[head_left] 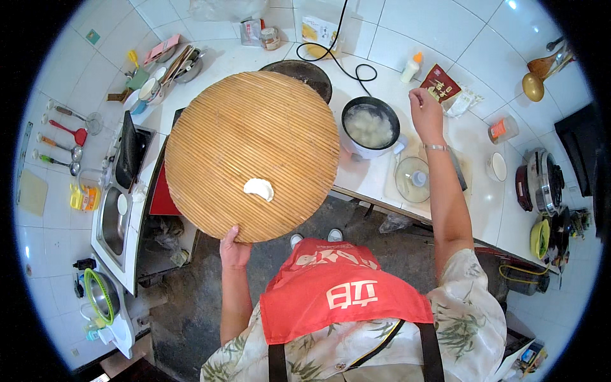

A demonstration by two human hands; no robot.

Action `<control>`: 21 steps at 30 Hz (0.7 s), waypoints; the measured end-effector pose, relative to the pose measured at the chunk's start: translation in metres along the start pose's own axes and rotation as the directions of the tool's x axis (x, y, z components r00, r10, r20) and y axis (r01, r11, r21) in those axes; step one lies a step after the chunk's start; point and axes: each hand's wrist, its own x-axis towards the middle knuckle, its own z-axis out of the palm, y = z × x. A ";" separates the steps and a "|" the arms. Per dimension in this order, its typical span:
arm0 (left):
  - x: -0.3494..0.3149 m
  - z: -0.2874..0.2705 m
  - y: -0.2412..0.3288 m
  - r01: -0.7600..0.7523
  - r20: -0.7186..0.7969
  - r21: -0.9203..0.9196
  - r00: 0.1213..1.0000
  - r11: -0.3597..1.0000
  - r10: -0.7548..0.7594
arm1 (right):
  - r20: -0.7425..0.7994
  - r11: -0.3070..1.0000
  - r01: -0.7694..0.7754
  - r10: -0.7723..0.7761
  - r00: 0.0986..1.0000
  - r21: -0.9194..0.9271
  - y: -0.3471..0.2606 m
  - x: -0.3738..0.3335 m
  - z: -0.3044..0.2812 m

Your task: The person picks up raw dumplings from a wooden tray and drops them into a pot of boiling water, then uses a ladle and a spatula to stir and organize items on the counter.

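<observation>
My left hand (234, 249) grips the near edge of a large round tray of thin stalks (235, 127), held up over the counter's front edge. One pale crescent-shaped dumpling (258, 189) lies on it toward the near side. To the right, a white electric pot (365, 151) with a dark inside holds several pale dumplings (368, 126) in cloudy liquid. Raised right of the pot is my right hand (427, 116), its fingers curled together; whatever they hold, if anything, is hidden. A glass lid (407, 186) lies on the counter beside my right forearm.
A dark round pan (304, 71) sits partly behind the tray. A black cord (360, 75) loops behind the pot. A squeeze bottle (411, 67) and red packet (440, 83) stand behind my right hand; a white bowl (496, 167) is farther right. The sink (114, 223) lies left.
</observation>
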 end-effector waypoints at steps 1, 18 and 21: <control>-0.001 0.002 -0.002 0.015 0.012 -0.019 1.000 1.000 -0.015 | 0.023 0.996 -0.015 0.013 1.000 0.092 -0.015 -0.010 0.000; 0.006 0.027 -0.010 0.043 0.047 -0.023 0.998 0.999 -0.042 | 0.480 0.904 0.298 -0.417 0.772 0.307 -0.189 -0.160 0.106; 0.013 0.021 -0.008 0.005 0.037 0.017 0.999 1.000 -0.005 | 0.309 0.943 0.084 -0.189 0.932 0.321 -0.149 -0.136 0.091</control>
